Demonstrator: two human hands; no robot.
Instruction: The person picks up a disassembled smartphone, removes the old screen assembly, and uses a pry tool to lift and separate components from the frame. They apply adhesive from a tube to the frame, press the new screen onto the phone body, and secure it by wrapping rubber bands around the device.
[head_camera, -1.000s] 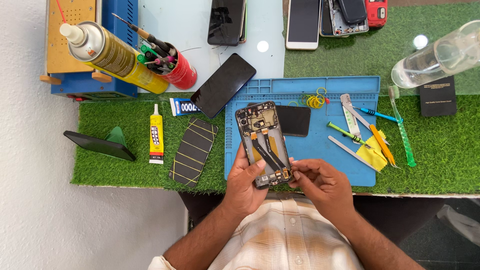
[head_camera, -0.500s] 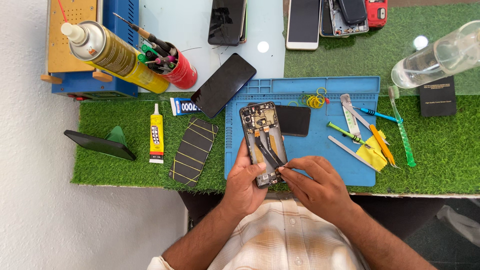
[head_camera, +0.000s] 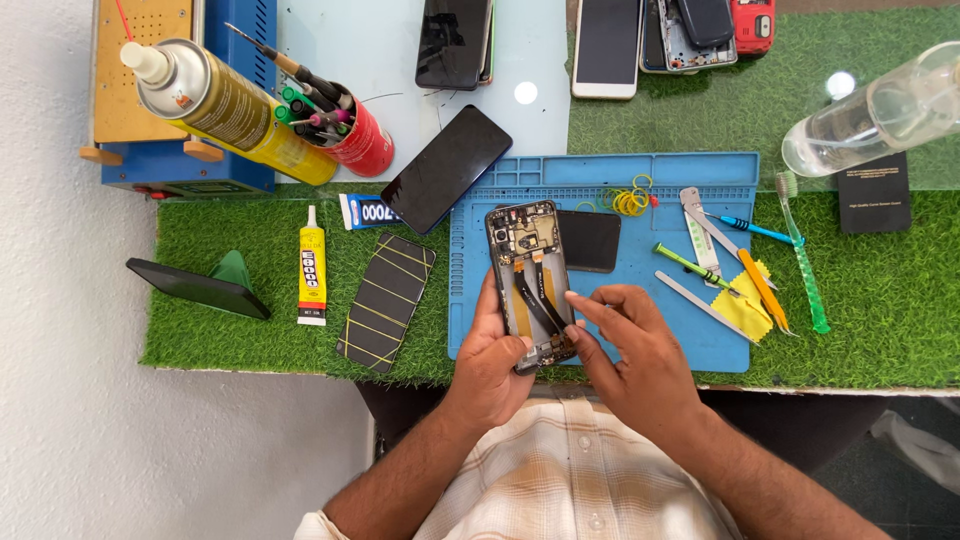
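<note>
The opened phone (head_camera: 533, 285) is held up over the front edge of the bench (head_camera: 880, 310), above the near side of the blue mat (head_camera: 640, 330). Its back cover is off, so the circuit board at the top and the dark ribbon cables running down the middle lie bare.

The left hand (head_camera: 495, 365) is curled around the phone's lower left side, with the thumb on the left rim and the fingers wrapped under the bottom end. The right hand (head_camera: 630, 350) has nothing in it; its fingers are bent loosely and the forefinger tip rests at the phone's right edge, about halfway down.

The phone looks light and stiff along its frame, thin enough to sit in one palm. With the back off it is likely fragile: the ribbon cables look soft and would probably crease or tear if pressed or caught, and the board should not be squeezed. The smooth rim may be slippery. The safest hold seems to be on the two long edges of the frame, as the left hand has it, keeping fingers off the exposed middle.

A dark flat part (head_camera: 588, 240) lies on the mat just beside the phone's top, tweezers (head_camera: 700, 232) and screwdrivers (head_camera: 745, 228) lie to the right, and a yellow glue tube (head_camera: 312, 270) lies toward the left edge.
</note>
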